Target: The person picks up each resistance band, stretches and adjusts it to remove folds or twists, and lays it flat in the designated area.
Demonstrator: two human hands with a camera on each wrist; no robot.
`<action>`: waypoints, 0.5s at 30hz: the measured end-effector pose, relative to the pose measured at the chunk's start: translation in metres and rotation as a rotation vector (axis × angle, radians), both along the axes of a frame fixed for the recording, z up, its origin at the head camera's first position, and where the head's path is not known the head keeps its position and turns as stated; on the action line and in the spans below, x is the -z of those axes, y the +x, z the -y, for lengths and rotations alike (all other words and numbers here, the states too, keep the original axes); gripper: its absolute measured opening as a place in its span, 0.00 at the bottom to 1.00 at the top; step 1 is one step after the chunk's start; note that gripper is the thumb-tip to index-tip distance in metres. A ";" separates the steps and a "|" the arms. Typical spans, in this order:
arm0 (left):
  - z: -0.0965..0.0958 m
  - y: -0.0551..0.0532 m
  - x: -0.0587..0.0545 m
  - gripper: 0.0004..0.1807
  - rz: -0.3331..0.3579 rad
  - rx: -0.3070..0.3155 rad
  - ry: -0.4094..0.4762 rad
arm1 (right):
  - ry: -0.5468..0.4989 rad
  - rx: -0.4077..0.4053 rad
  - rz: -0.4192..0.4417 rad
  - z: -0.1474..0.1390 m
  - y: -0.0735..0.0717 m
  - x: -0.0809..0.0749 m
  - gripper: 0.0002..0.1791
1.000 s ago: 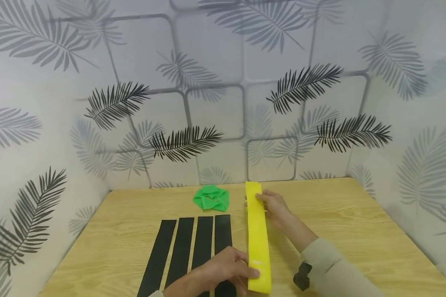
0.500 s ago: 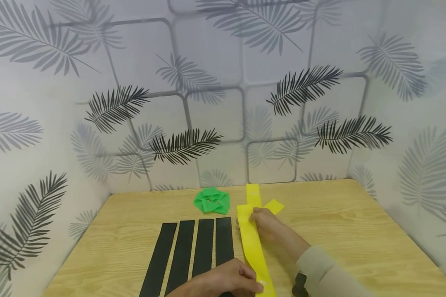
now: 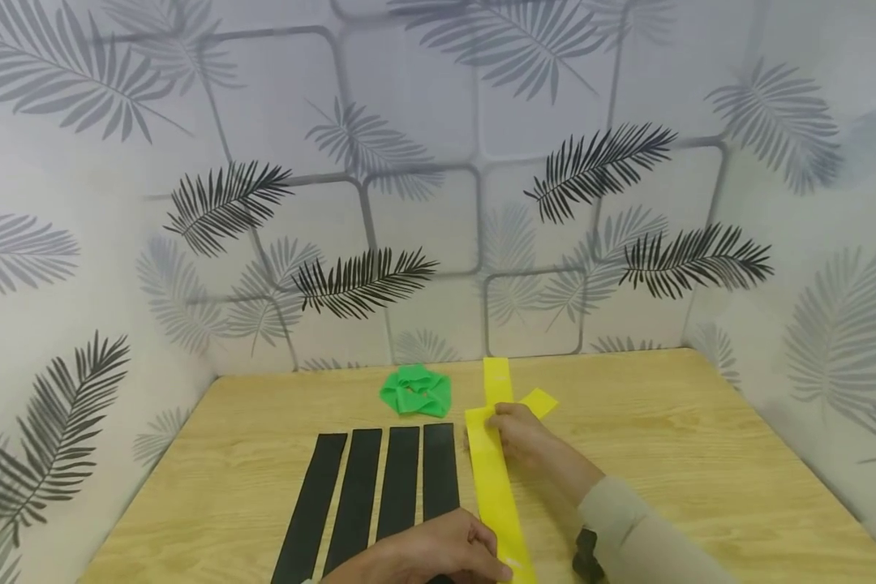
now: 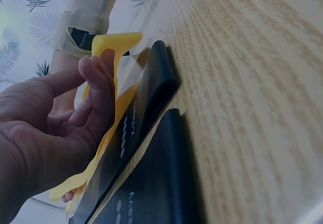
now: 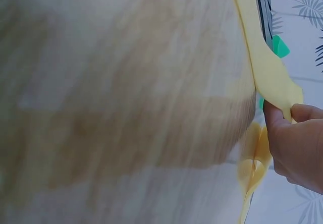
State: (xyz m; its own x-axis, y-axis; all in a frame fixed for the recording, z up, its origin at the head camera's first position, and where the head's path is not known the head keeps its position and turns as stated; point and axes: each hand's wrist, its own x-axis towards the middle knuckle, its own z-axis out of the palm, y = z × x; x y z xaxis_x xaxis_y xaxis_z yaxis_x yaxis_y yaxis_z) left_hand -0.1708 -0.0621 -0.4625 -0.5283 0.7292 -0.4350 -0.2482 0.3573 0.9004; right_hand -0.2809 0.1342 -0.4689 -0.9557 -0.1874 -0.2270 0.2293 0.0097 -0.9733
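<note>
Four black bands [image 3: 375, 495] lie side by side on my wooden table [image 3: 701, 454] in the head view, with the yellow resistance band [image 3: 495, 478] just right of them, my right hand [image 3: 520, 438] pinching its far part and a crumpled green band [image 3: 416, 391] beyond. From the left wrist I see my left hand [image 4: 55, 133] pinching the band's near end above a black band. From the right wrist I see my right fingers [image 5: 290, 138] gripping the folded yellow strip.

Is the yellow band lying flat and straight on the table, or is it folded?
Folded. The yellow band is bent over near its far end, where the right hand pinches it; a flap sticks out sideways.
</note>
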 end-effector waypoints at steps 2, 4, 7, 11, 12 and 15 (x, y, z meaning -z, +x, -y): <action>0.000 0.000 -0.001 0.11 0.009 -0.015 -0.021 | 0.004 -0.006 -0.002 -0.001 -0.001 0.000 0.36; 0.001 0.000 -0.001 0.10 0.018 -0.024 -0.036 | 0.010 -0.016 -0.003 -0.002 -0.001 0.001 0.36; 0.002 0.001 0.000 0.08 0.025 -0.038 -0.052 | 0.020 -0.015 -0.003 -0.002 -0.001 0.002 0.36; 0.004 -0.001 0.003 0.06 0.013 -0.035 -0.093 | 0.029 0.002 -0.002 -0.001 0.000 0.002 0.37; 0.005 -0.002 0.004 0.06 0.010 -0.035 -0.100 | 0.031 0.006 -0.004 0.000 0.000 0.002 0.37; 0.006 -0.003 0.004 0.06 0.001 -0.032 -0.132 | 0.039 0.009 -0.008 0.001 -0.001 0.002 0.37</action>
State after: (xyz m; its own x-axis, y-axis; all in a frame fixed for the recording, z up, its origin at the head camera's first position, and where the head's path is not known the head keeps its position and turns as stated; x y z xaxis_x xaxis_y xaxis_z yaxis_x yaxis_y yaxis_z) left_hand -0.1741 -0.0684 -0.4667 -0.5500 0.6479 -0.5271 -0.2627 0.4649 0.8455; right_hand -0.2818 0.1335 -0.4706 -0.9591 -0.1700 -0.2264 0.2218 0.0459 -0.9740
